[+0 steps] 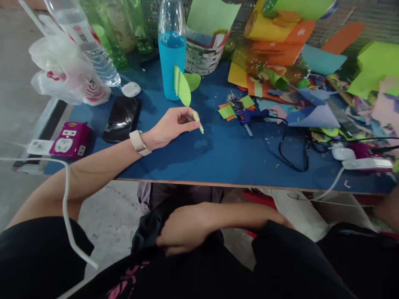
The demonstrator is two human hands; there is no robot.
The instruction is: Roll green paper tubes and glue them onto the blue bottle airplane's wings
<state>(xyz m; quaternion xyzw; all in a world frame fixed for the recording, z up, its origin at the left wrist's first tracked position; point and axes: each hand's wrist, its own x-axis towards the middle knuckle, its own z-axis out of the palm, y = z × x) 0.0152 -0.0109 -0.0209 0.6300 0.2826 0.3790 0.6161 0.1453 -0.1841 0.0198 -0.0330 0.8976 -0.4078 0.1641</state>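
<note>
My left hand [174, 124], with a pale watch band at the wrist, is closed over the blue table. Its thumb and fingers pinch a small, narrow piece of light green paper [198, 122]. Just beyond it stands a bottle [172, 62] with blue on its lower part and clear glass or plastic above. Green paper petals [185, 89] are fixed to the bottle's side. My right hand [187, 228] is below the table edge, against my black shirt at the lap. Its fingers are mostly turned under and blurred, so what they do is hidden.
A blue glue gun [254, 115] lies on paper scraps, its black cord trailing right. Coloured paper cuttings [311, 112] pile up at the right. On the left are a black phone [122, 118], a purple power adapter [71, 139] and a water bottle [90, 45]. A white cable [67, 199] hangs across my left arm.
</note>
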